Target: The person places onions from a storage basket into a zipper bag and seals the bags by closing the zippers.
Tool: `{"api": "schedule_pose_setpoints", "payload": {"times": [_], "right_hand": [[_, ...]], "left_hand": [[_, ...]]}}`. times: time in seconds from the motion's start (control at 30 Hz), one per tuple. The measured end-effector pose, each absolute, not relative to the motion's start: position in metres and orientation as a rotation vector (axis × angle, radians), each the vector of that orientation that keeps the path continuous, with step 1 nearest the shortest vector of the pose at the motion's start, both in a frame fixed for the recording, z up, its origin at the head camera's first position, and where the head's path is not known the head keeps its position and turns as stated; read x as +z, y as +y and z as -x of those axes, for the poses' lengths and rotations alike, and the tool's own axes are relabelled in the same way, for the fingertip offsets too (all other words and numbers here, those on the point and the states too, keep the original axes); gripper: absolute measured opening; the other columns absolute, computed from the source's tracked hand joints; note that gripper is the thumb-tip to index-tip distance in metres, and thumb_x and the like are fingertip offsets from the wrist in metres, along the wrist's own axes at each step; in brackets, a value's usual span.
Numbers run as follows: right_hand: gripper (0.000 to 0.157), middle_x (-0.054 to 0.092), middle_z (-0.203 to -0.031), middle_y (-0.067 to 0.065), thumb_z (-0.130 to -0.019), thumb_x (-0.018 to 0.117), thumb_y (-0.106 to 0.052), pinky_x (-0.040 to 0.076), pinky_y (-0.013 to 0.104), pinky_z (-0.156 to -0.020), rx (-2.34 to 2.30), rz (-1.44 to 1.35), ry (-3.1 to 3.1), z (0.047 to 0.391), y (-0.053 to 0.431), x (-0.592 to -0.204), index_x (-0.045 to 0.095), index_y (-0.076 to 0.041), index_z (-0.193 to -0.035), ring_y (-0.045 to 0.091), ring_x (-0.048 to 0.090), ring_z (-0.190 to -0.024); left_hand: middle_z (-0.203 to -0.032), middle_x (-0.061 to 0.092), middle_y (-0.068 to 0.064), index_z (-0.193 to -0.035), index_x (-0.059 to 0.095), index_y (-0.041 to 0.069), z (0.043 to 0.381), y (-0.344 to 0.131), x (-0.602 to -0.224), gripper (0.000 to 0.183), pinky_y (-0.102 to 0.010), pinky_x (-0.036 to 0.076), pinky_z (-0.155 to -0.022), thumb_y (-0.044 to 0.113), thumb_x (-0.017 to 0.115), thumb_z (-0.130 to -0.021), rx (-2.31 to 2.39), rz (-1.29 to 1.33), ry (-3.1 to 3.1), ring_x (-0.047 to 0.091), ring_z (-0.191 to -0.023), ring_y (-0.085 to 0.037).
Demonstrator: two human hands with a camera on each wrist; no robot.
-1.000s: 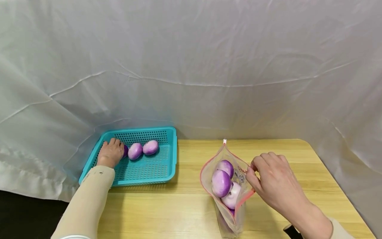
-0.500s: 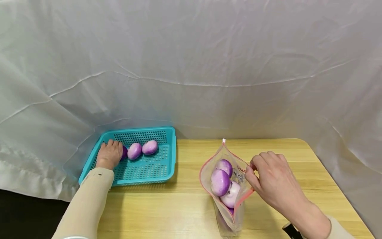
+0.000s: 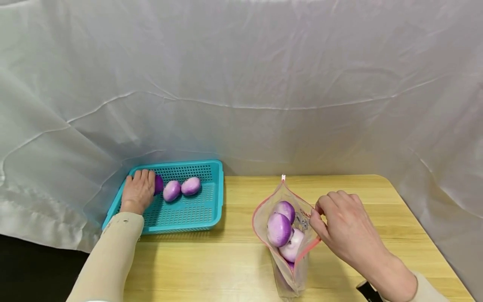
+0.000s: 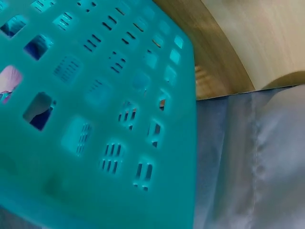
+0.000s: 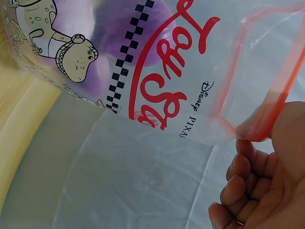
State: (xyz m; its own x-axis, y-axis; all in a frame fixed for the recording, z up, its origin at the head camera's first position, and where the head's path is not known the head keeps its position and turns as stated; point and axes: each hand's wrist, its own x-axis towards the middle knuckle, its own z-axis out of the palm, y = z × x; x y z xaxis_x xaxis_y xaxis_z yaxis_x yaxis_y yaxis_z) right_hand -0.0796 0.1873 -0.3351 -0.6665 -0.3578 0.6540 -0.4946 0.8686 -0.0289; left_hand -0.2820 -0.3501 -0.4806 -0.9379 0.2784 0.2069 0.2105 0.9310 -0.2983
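My left hand (image 3: pixel 138 188) reaches into the left end of a turquoise plastic basket (image 3: pixel 185 216), gripping a dark purple onion (image 3: pixel 159 184) whose left side is hidden by the fingers. Two paler purple onions (image 3: pixel 172 191) lie beside it. In the left wrist view the basket wall (image 4: pixel 119 143) covers the hand. My right hand (image 3: pixel 349 226) pinches the pink-edged rim of a clear zip bag (image 5: pixel 190 62) between thumb and index finger, the other fingers curled beneath. The bag stands with its mouth wide, several purple onions (image 3: pixel 279 230) inside. Red lettering and a cartoon dinosaur mark its side.
Basket and bag stand on a light wooden table (image 3: pixel 203 268), the basket at the back left. A grey-white curtain (image 3: pixel 241 84) hangs behind the table and along its sides. A white zip slider (image 3: pixel 284 178) sits at the bag's far corner.
The dark purple onion has shifted slightly toward the back of the basket with my left hand, and more of it shows. My right hand and the bag stay nearly still.
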Motion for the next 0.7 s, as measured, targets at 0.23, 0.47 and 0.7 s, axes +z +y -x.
{"api": "schedule_pose_setpoints", "payload": {"times": [0.23,0.47,0.7], "right_hand": [[0.012,0.044,-0.069,-0.01,-0.086,0.057,-0.014,0.037,0.038,-0.069,0.265,-0.615,-2.369,0.079,0.186,-0.335,0.054,-0.016,-0.074,0.013,0.041,-0.067],[0.012,0.045,-0.069,-0.009,-0.086,0.057,-0.014,0.036,0.038,-0.069,0.265,-0.623,-2.364,0.08,0.187,-0.336,0.055,-0.014,-0.074,0.013,0.042,-0.067],[0.012,0.043,-0.068,-0.01,-0.086,0.056,-0.014,0.036,0.038,-0.068,0.276,-0.64,-2.348,0.081,0.187,-0.337,0.055,-0.015,-0.074,0.013,0.041,-0.066]], "left_hand": [[-0.118,0.051,-0.032,-0.127,0.04,-0.01,0.283,-0.35,-0.473,0.083,-0.061,0.048,-0.096,0.035,0.091,-0.081,0.404,0.382,-2.764,0.051,-0.111,-0.047],[-0.12,0.051,-0.032,-0.129,0.042,-0.011,0.28,-0.346,-0.463,0.082,-0.061,0.047,-0.099,0.037,0.091,-0.082,0.353,0.383,-2.722,0.051,-0.112,-0.047],[-0.119,0.051,-0.03,-0.13,0.043,-0.01,0.28,-0.344,-0.459,0.083,-0.061,0.047,-0.1,0.035,0.092,-0.08,0.287,0.397,-2.6,0.052,-0.111,-0.046]]}}
